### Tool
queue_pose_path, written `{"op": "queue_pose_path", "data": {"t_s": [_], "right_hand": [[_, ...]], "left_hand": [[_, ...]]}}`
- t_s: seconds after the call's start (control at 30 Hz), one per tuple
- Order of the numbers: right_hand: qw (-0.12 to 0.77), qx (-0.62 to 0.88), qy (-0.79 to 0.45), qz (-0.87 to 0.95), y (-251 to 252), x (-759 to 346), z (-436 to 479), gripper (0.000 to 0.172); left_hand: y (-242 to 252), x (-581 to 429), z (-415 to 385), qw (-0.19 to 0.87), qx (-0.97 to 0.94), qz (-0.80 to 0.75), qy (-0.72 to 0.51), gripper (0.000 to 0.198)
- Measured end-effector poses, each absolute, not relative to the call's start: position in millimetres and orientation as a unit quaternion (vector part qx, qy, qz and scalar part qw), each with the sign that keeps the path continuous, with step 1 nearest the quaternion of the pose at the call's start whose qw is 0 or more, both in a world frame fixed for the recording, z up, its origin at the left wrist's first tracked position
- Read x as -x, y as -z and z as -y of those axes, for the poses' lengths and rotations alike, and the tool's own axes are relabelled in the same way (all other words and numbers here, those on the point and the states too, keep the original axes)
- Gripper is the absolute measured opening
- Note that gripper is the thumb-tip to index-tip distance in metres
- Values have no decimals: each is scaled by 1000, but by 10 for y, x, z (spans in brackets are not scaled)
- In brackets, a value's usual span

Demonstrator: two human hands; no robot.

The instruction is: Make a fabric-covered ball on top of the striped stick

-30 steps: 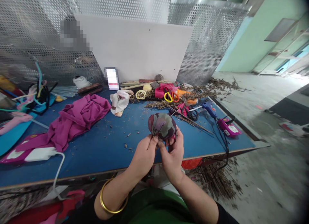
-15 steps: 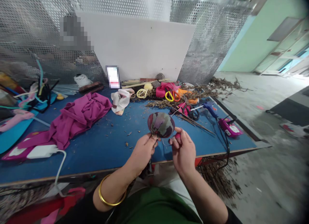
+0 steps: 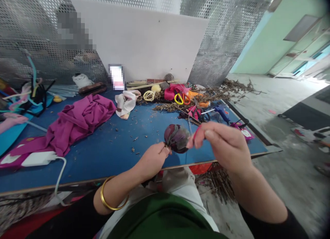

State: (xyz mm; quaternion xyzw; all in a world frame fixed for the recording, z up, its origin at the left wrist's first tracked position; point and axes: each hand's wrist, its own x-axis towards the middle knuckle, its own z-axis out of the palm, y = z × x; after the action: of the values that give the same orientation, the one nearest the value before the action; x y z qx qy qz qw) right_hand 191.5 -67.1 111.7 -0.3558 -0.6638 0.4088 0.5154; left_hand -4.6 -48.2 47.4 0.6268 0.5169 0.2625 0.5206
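Observation:
My left hand (image 3: 152, 160) is closed around the gathered end of a round ball (image 3: 177, 138) covered in camouflage-patterned fabric of dark purple, grey and green. The ball is held above the front edge of the table. At its right side is my right hand (image 3: 221, 142), slightly blurred, with thumb and fingers pinched together. The fingertips are close to the fabric; whether they touch it I cannot tell. A thin pale strand shows just above them, but what the pinch holds is too small to make out.
A blue table (image 3: 100, 156) bears purple cloth (image 3: 82, 118), a white cloth (image 3: 126, 101), yellow-and-orange-handled scissors (image 3: 179, 99), a blue glue gun (image 3: 221, 114), dry twigs (image 3: 167, 108) and a white charger (image 3: 40, 159). A lit phone (image 3: 117, 76) leans at the back against a white board (image 3: 144, 43).
My right hand has moved right and turned, its fingers now at the ball's right side. The ball has tilted and shifted slightly right in my left hand. The whole view has shifted a little.

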Motion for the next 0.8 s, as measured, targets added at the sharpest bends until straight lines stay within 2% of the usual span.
{"op": "queue_pose_path", "data": {"t_s": [0.13, 0.33, 0.53, 0.73, 0.8], "right_hand": [[515, 344, -506, 600, -1231, -1791, 233, 26], [404, 363, -727, 421, -859, -1625, -244, 19], [485, 404, -684, 366, -375, -1616, -64, 47], [535, 418, -642, 357, -140, -1610, 306, 46], [570, 396, -646, 317, -158, -1662, 451, 35]], "left_hand": [[-538, 38, 565, 461, -722, -478, -192, 25], [-712, 69, 671, 440, -782, -422, -131, 24], [-745, 137, 635, 539, -729, -378, -185, 25], [-590, 124, 586, 696, -567, -367, -243, 28], [-551, 131, 576, 733, -506, -379, -252, 31]]}}
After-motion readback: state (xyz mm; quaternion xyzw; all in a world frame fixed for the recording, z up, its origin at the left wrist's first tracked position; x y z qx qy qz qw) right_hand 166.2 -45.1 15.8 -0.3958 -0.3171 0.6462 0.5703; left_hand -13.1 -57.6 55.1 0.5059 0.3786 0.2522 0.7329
